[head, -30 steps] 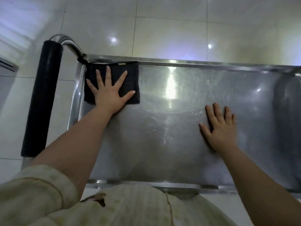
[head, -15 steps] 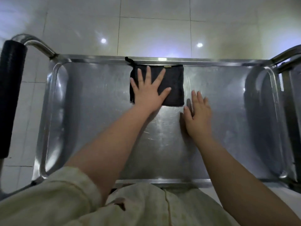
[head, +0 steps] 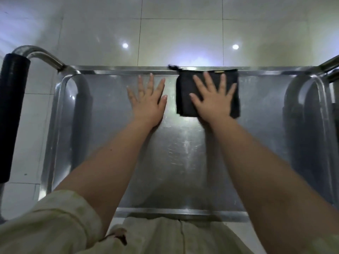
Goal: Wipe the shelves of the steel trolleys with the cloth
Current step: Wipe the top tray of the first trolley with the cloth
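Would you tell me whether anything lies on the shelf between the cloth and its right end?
Nothing visible does. The right hand presses the cloth flat by the far rim; the left hand rests on the shelf left of it.

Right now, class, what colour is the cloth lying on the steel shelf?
The cloth is black, seen best in the head view, under the right hand.
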`<move>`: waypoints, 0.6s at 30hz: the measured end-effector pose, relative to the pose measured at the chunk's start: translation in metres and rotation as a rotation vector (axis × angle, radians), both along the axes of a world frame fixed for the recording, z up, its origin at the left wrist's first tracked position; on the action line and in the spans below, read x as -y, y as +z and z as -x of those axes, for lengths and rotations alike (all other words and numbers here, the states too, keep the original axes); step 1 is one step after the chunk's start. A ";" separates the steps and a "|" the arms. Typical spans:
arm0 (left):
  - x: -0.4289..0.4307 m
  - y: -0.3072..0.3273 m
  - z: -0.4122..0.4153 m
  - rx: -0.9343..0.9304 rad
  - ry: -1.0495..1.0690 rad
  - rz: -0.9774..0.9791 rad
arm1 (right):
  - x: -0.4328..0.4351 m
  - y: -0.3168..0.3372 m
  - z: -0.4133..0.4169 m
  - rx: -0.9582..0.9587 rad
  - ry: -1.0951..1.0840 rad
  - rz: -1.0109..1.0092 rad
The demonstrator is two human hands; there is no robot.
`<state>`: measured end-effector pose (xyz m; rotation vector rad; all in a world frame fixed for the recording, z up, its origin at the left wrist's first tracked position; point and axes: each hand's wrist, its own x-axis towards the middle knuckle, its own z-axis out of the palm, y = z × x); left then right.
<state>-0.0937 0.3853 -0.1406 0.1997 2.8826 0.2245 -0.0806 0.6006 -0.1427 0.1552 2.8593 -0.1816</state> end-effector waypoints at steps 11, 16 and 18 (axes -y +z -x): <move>-0.019 -0.012 -0.007 0.016 -0.052 0.045 | -0.116 0.006 -0.023 -0.008 -0.383 -0.037; -0.016 -0.017 -0.004 -0.024 -0.050 0.040 | 0.000 0.000 -0.002 -0.028 0.037 -0.035; -0.015 -0.018 -0.004 -0.027 -0.039 0.026 | 0.013 0.001 0.007 -0.022 0.114 -0.006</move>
